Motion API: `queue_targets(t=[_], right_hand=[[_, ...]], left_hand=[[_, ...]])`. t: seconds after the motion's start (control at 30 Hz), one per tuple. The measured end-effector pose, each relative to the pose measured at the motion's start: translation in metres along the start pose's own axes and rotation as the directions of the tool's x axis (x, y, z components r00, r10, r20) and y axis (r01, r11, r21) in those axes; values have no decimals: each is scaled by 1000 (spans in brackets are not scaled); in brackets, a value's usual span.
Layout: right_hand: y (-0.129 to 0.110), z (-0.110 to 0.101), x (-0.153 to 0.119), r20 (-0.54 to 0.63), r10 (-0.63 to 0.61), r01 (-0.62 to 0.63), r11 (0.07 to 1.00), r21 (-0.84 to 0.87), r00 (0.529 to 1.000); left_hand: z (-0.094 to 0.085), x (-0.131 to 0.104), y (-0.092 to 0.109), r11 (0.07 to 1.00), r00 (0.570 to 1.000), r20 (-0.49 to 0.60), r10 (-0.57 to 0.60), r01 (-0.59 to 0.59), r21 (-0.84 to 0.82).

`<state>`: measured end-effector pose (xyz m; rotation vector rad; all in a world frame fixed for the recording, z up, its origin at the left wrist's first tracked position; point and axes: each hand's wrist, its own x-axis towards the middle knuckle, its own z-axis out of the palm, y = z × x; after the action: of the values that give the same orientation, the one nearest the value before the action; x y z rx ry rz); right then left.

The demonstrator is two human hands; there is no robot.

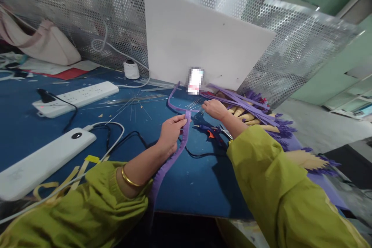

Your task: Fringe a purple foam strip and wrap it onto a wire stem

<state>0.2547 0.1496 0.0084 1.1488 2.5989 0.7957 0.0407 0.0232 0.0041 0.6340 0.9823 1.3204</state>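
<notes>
My left hand (171,131) pinches a long purple strip (185,137) between thumb and fingers. One end of the strip trails down over my left forearm towards the table's front edge. Past the fingertips, a narrow purple band curves away on the blue table. My right hand (215,109) is closed beside a small bunch of thin wires (194,104); whatever its fingers hold is too small to make out. Below that hand lie a dark blue glue gun (209,131) with an orange trigger and a pair of scissors (226,131).
Purple flower bunches with tan wrapping (247,117) and flat purple strips (250,104) lie at the right. A lit phone (195,80) leans on a white board (200,35). At the left are a power strip (84,95), a white power bank (49,162) and cables.
</notes>
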Motion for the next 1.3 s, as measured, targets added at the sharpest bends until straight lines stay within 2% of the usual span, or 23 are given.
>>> queue_targets(t=[0.17,0.23,0.33,0.4,0.43,0.53,0.63,0.7,0.8,0.9,0.97,1.17,1.23,1.3], right_hand=[[7,-5,-17,-125,157,-156,988,24,980],[10,-9,-24,-189,262,-257,965,53,946],[13,-17,-36,-269,430,-416,902,111,862],[14,-26,-45,-338,534,-492,845,209,775],[13,-31,-51,-389,589,-500,808,311,709],[6,-48,-69,-540,691,-389,720,575,480],[-8,-66,-88,-616,731,-262,682,683,295],[-19,-78,-100,-639,734,-220,679,701,230],[-37,-89,-114,-660,723,-255,690,678,203],[-52,-90,-120,-626,747,-345,662,666,224],[-61,-84,-121,-562,780,-367,626,688,275],[-78,-67,-115,-283,792,-452,557,696,541],[-83,-67,-110,-124,767,-538,546,642,630],[-89,-69,-106,87,704,-625,558,546,705]], left_hand=[[1,-2,1,999,1000,19,11,-11,32],[2,-4,2,999,1000,22,16,-17,48],[1,-4,1,998,1000,24,14,-15,55],[1,-3,-1,998,999,31,9,-10,56],[1,-3,-2,998,999,36,9,-11,58],[0,-2,-3,998,999,50,18,-21,66],[0,-2,-3,997,998,61,29,-33,76],[0,-1,-3,995,997,63,35,-40,89],[0,-1,-3,995,998,49,44,-49,92],[1,-1,-4,995,997,49,56,-60,82],[1,-1,-4,994,996,61,64,-69,82],[-1,3,-5,994,996,65,66,-71,80],[-2,4,-5,995,996,61,65,-69,66],[-2,4,-5,996,996,59,66,-69,48]])
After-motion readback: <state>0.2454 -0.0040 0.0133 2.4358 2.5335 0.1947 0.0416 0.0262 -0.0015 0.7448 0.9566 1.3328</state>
